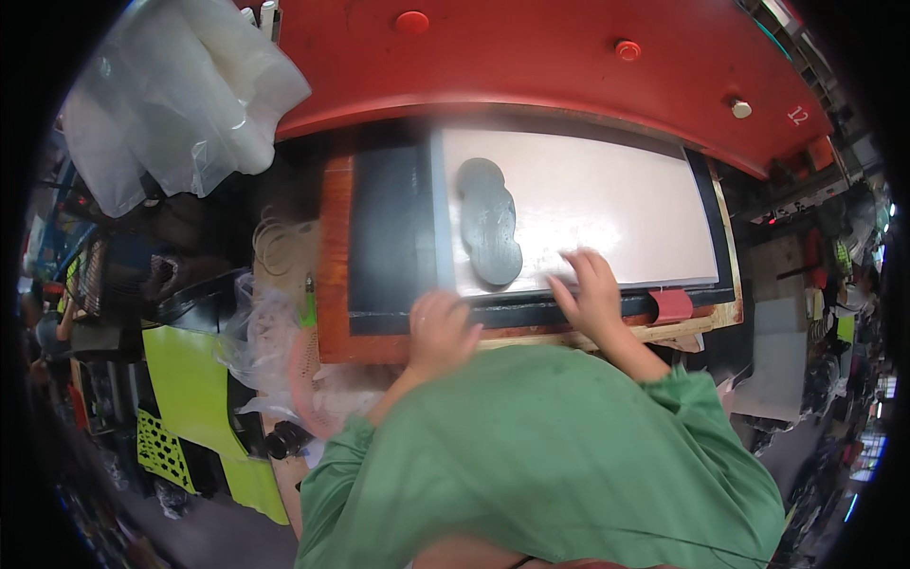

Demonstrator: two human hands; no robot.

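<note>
A flat grey piece with a wavy, scalloped outline (490, 223) lies on the left part of a glossy white sheet (607, 199). The sheet rests on a black board (391, 228) with a blue-grey strip along its left side. My left hand (444, 332), blurred, is at the board's front edge near the lower left corner of the sheet; whether it grips anything is not visible. Over the sheet's front edge, right of the grey piece, my right hand (592, 294) has its fingers apart and nothing in them. A red flap (670, 304) sits on the front edge farther right.
Behind the board stands a red machine front (531, 66) with a round red button (627, 50). Clear plastic sheeting (190, 104) hangs at upper left. Bright yellow-green sheets (194, 384) and crumpled clear plastic (258, 332) lie at left. A pale panel (773, 360) is at right.
</note>
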